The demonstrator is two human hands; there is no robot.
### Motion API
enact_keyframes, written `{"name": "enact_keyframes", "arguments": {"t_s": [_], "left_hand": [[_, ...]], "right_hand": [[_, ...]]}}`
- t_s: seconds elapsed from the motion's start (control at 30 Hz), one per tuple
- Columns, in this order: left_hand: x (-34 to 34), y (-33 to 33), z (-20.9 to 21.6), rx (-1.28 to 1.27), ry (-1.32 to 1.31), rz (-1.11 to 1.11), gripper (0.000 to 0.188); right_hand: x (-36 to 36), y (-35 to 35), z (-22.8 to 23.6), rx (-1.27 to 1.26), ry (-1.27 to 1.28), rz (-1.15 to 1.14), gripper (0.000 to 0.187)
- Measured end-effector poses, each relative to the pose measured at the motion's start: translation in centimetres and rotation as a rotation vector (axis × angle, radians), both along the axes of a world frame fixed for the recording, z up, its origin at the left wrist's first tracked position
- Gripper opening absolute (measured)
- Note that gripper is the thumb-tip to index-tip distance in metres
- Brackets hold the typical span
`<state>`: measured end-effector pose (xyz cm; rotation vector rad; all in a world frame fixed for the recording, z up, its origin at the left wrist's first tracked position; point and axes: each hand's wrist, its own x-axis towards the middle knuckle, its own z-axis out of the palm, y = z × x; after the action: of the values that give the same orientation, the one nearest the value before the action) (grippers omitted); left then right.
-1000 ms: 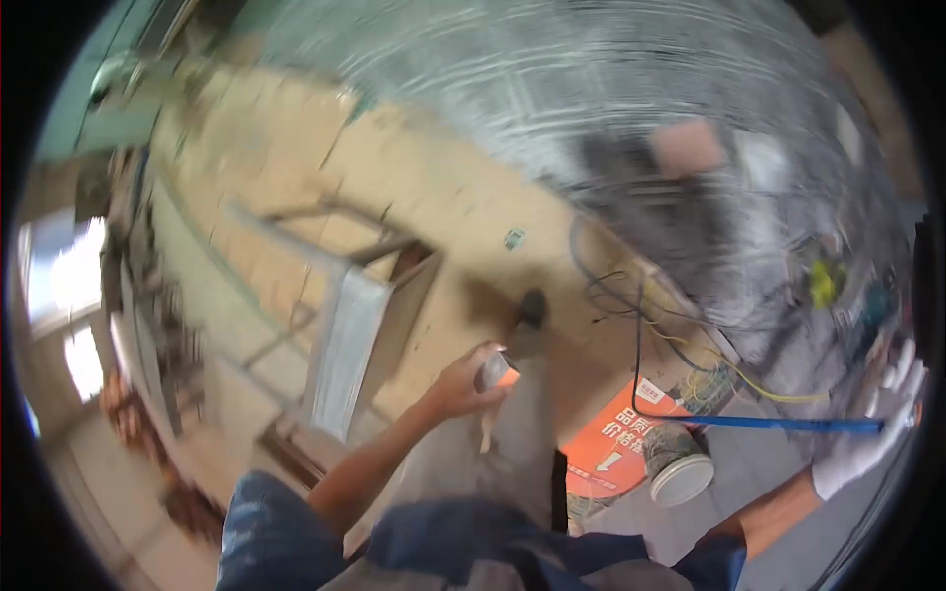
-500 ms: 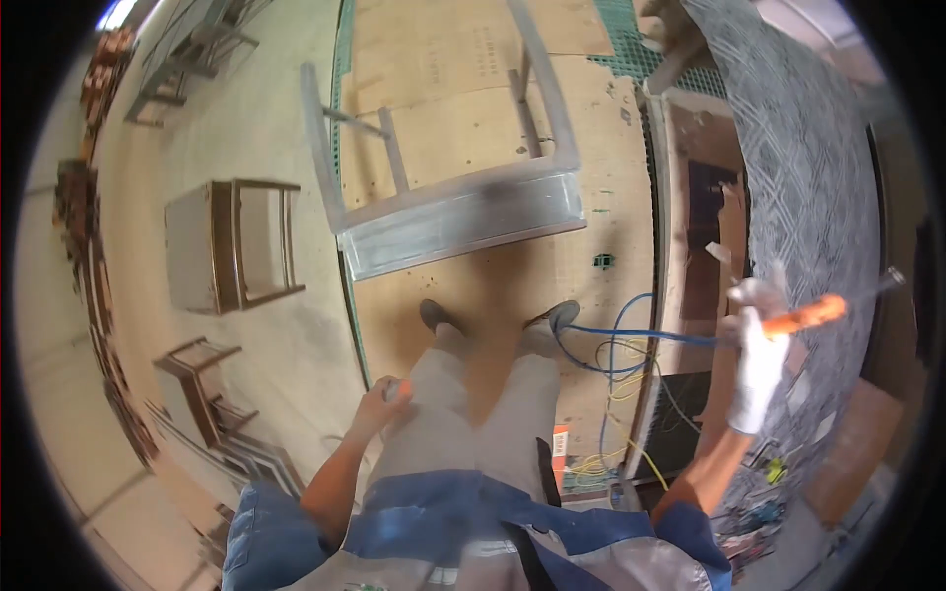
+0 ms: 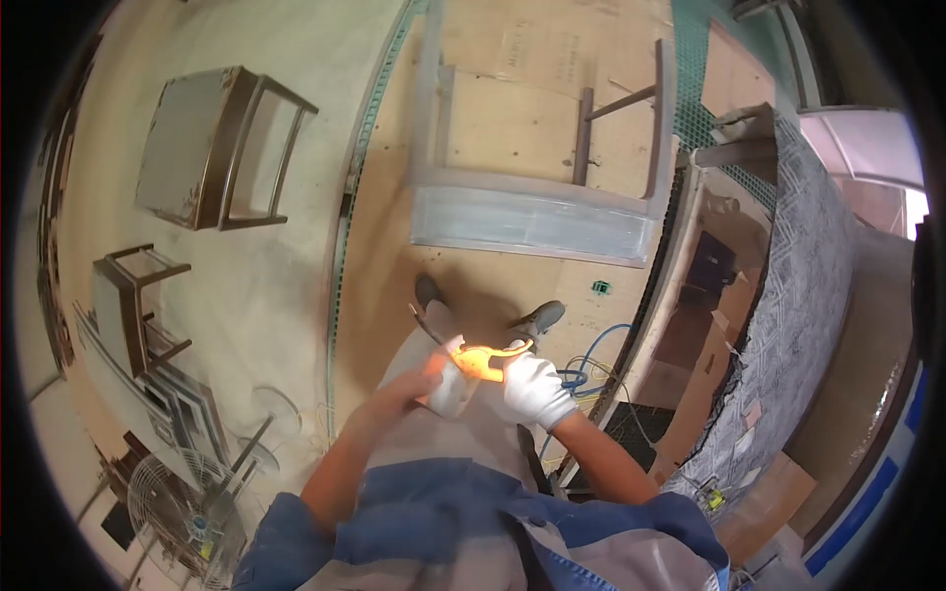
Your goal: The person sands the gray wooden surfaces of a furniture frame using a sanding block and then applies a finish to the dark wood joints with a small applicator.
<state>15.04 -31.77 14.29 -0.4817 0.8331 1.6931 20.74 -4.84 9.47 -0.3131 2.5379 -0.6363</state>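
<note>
My right hand [image 3: 537, 386], in a white glove, grips an orange air blow gun [image 3: 478, 361] in front of my thighs. The gun has a curved lever and a thin dark nozzle. My bare left hand [image 3: 426, 377] is closed at the gun's front end, blurred, with its fingers partly hidden. Past my shoes, a grey-coated chair frame [image 3: 532, 222] lies on the brown floor sheet [image 3: 384, 256]. Its broad flat panel is turned toward me and its legs point away. Neither hand touches it.
A blue hose [image 3: 591, 345] and thin yellow lines coil beside my right leg. On the right stand an open-sided bench [image 3: 690, 325] and grey patterned sheeting [image 3: 803, 286]. Brown chairs [image 3: 202, 148] are on the left, with a wire-caged fan [image 3: 187, 517] at lower left.
My right hand has brought the blow gun from the far right to the middle. My left hand has moved right to meet it. The view has shifted, so the chair frame appears farther right.
</note>
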Motion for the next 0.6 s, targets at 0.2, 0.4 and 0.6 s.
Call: {"name": "enact_keyframes", "arguments": {"t_s": [0.2, 0.4, 0.6], "left_hand": [[-2.3, -6.5, -1.9, -0.083, -0.145, -0.025, 0.082], [-6.1, -8.9, -1.4, -0.071, -0.208, 0.164, 0.079], [-10.0, -10.3, -3.7, -0.019, -0.281, 0.133, 0.077]], "right_hand": [[-4.8, -4.8, 1.0, 0.001, -0.152, 0.159, 0.024], [-5.7, -8.5, -0.3, -0.160, 0.280, -0.266, 0.050], [-8.2, -9.3, 0.2, -0.158, -0.131, -0.075, 0.081]]}}
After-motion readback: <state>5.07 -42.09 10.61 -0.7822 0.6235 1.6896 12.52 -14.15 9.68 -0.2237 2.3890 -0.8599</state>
